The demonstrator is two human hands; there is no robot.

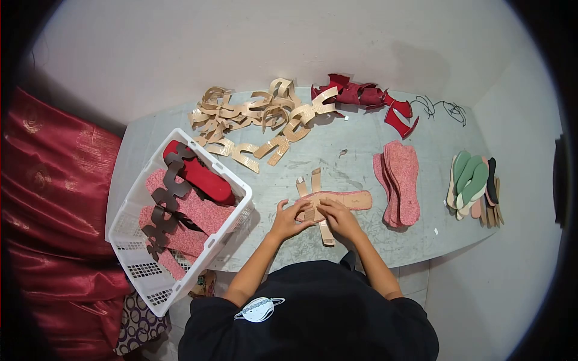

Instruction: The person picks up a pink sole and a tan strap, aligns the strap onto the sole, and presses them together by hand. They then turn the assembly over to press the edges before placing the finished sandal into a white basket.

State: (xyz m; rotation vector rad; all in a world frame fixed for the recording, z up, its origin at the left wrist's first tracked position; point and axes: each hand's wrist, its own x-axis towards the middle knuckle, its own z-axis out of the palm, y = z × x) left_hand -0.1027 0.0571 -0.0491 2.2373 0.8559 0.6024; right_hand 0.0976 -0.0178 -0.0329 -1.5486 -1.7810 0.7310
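Observation:
A tan insole with a pinkish edge lies crosswise in front of me, its heel end to the right. Beige strap pieces stick out beyond its far side, and another strap end juts out toward me. My left hand is closed on the toe end of the insole, thumb and fingers around its edge. My right hand presses bent fingers on the middle of the insole and the strap there. Both hands partly cover where strap and insole meet.
To the left stands a white plastic basket with pink soles, a red sole and dark brown straps. Beige straps and dark red straps lie at the back. Pink soles and green insoles are on the right.

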